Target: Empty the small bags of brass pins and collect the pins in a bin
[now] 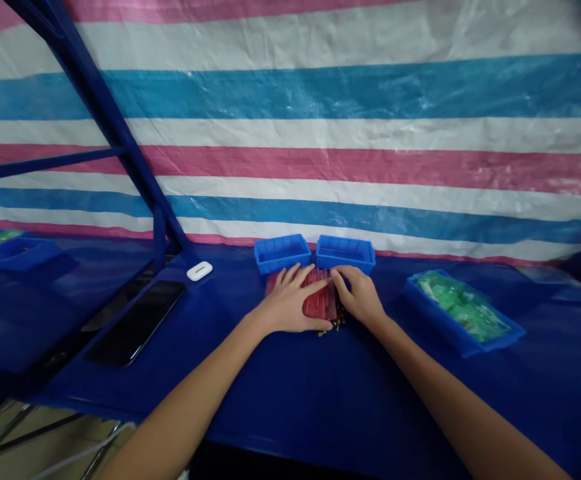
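My left hand [293, 303] lies spread across a red ridged tray-like piece [320, 304], its fingers apart and its palm covering the left part. At the right edge of that piece, my right hand [359, 295] is closed, thumb and fingertips together. Whatever is between those fingertips is too small to make out. Several small brass-coloured bits [339, 319] lie on the table between the two hands, along the red piece's right and lower edges. Just behind the hands stand a blue bin [281, 261] on the left and a second blue bin [345, 262] on the right.
A blue bin [450, 330] of green-wrapped items [463, 307] stands on the right. To the left lie a black phone [137, 323] and a white case [199, 271]. A blue metal frame [120, 133] slants up at left before a striped tarp [360, 93].
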`<state>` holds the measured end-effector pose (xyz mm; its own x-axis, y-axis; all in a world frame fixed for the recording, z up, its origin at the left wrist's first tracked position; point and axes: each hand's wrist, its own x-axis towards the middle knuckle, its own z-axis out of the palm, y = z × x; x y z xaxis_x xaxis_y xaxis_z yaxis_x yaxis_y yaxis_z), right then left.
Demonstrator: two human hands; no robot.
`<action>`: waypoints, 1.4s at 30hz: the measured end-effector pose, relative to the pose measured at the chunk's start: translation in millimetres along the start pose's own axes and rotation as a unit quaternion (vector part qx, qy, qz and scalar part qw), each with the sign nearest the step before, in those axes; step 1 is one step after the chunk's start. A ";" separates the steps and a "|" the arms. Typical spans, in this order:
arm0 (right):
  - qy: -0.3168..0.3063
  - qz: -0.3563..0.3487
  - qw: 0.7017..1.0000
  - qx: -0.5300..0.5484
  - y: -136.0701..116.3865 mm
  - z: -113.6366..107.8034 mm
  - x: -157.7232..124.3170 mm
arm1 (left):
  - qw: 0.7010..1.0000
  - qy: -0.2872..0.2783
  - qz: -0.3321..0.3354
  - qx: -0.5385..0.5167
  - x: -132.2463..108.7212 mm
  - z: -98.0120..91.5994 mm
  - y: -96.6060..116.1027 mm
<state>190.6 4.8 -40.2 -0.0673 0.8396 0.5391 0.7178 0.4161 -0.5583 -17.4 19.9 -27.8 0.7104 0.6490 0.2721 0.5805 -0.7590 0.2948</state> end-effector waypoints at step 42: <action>-0.087 0.058 0.986 0.129 10.4 2.4 2.8 | 0.936 0.249 -0.086 -0.235 1.6 2.8 14.5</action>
<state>196.2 12.3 -46.0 -0.1284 0.9249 0.3577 0.5295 0.3690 -0.7639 -6.7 9.7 -25.6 0.2817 0.7916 0.5423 0.3461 -0.6109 0.7120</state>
